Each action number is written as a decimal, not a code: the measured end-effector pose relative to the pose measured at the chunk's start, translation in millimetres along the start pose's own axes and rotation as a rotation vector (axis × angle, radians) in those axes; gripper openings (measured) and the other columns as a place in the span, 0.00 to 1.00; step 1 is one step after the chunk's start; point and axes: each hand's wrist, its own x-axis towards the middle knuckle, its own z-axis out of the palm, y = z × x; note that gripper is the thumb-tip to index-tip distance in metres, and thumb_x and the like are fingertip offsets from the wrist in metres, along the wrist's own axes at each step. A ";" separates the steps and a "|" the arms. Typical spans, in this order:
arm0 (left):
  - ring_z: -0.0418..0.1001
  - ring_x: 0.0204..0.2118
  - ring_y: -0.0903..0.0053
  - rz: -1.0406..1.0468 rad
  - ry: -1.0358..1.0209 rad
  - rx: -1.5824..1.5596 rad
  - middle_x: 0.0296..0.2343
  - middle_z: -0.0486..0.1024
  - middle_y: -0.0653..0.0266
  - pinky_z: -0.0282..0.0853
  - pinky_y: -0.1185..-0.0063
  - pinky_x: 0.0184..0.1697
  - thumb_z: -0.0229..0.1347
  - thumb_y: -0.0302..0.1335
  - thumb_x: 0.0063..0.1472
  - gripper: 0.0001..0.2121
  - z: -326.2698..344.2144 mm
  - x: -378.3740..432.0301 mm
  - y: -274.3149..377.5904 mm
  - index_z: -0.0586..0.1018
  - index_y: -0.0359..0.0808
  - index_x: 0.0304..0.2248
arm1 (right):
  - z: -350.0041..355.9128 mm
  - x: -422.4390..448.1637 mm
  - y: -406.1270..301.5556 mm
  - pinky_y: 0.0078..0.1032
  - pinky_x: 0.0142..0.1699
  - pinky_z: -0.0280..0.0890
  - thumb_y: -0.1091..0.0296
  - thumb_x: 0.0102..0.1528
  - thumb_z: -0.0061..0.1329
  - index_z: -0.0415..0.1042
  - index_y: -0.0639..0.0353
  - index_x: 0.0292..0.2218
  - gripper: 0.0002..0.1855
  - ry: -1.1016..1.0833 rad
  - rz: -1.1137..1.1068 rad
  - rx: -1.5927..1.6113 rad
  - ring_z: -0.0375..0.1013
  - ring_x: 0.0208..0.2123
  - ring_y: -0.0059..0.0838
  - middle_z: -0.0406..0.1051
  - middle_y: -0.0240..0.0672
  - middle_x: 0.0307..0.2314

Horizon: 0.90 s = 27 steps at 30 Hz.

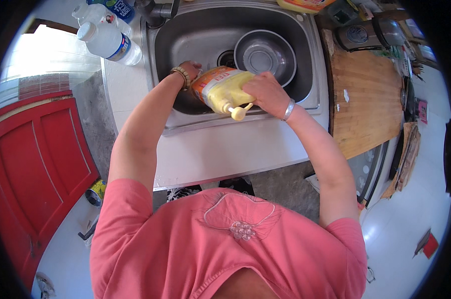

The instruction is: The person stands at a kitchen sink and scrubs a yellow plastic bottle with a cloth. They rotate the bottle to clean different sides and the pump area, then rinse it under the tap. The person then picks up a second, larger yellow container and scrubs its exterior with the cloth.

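My right hand (267, 93) grips a large yellow pump bottle of liquid detergent (222, 85) by its side, near the shoulder. The bottle lies tilted over the steel sink (190, 33), its pump head pointing toward me and its orange-and-white label facing up. At the bottle's base is my left hand (192, 69), wearing a beaded bracelet. Something small and white shows at its fingertips; whether these fingers hold it or press on the bottle is unclear. A metal bowl (264, 52) sits in the sink's right half, beside the partly covered drain (226, 58).
Clear plastic bottles (109, 43) stand left of the sink, near a dark faucet (156, 13). On the right lies a wooden board (367, 97), with a metal flask (367, 34) at its far end. The white counter edge (225, 149) runs before me; a red door (42, 149) is left.
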 end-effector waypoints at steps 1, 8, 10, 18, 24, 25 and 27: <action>0.71 0.43 0.60 -0.067 0.054 -0.152 0.38 0.74 0.52 0.66 0.72 0.46 0.46 0.39 0.57 0.17 0.7 -3.2 5.2 0.76 0.40 0.41 | -1.8 -1.3 4.3 0.33 0.47 0.55 0.68 0.46 0.49 0.71 0.49 0.34 0.10 0.042 -0.003 -0.055 0.65 0.40 0.36 0.71 0.32 0.34; 0.73 0.41 0.59 -0.063 -0.004 0.188 0.34 0.76 0.51 0.67 0.72 0.43 0.51 0.36 0.53 0.18 5.0 1.2 -2.6 0.76 0.35 0.41 | 10.3 -7.3 30.6 0.31 0.53 0.57 0.81 0.47 0.41 0.71 0.60 0.35 0.13 0.324 0.367 0.168 0.61 0.49 0.45 0.61 0.48 0.47; 0.73 0.40 0.60 -0.081 0.019 0.205 0.34 0.76 0.51 0.67 0.71 0.42 0.53 0.36 0.52 0.18 21.3 -0.8 -48.2 0.76 0.34 0.40 | 12.4 -1.8 27.8 0.27 0.49 0.62 0.79 0.48 0.42 0.72 0.61 0.36 0.12 0.310 0.391 0.346 0.67 0.42 0.42 0.64 0.47 0.44; 0.75 0.38 0.62 -0.259 -0.414 0.674 0.34 0.76 0.51 0.70 0.73 0.43 0.57 0.35 0.48 0.17 -3.1 -44.2 35.1 0.78 0.33 0.35 | 39.9 16.6 27.8 0.19 0.36 0.64 0.72 0.50 0.50 0.57 0.64 0.52 0.28 0.591 0.854 1.084 0.67 0.27 0.21 0.67 0.33 0.24; 0.75 0.35 0.64 0.017 0.308 0.141 0.32 0.76 0.53 0.70 0.73 0.38 0.52 0.29 0.53 0.12 -20.7 -75.6 60.4 0.75 0.34 0.37 | 47.3 49.8 66.2 0.21 0.31 0.64 0.72 0.49 0.53 0.57 0.69 0.49 0.28 0.556 0.838 1.421 0.67 0.24 0.22 0.68 0.34 0.23; 0.75 0.34 0.65 0.041 0.338 0.002 0.31 0.76 0.54 0.70 0.73 0.38 0.52 0.29 0.53 0.11 -22.3 -83.3 68.2 0.74 0.34 0.37 | 38.0 59.6 55.2 0.21 0.31 0.64 0.72 0.49 0.53 0.58 0.69 0.48 0.26 0.599 0.801 1.485 0.67 0.24 0.22 0.68 0.34 0.23; 0.75 0.33 0.69 0.095 0.392 -0.276 0.30 0.76 0.56 0.69 0.75 0.38 0.52 0.27 0.54 0.10 -18.7 -101.8 90.1 0.74 0.33 0.36 | 19.7 76.5 33.5 0.20 0.30 0.63 0.72 0.50 0.53 0.61 0.69 0.45 0.23 0.693 0.722 1.606 0.67 0.24 0.22 0.68 0.34 0.23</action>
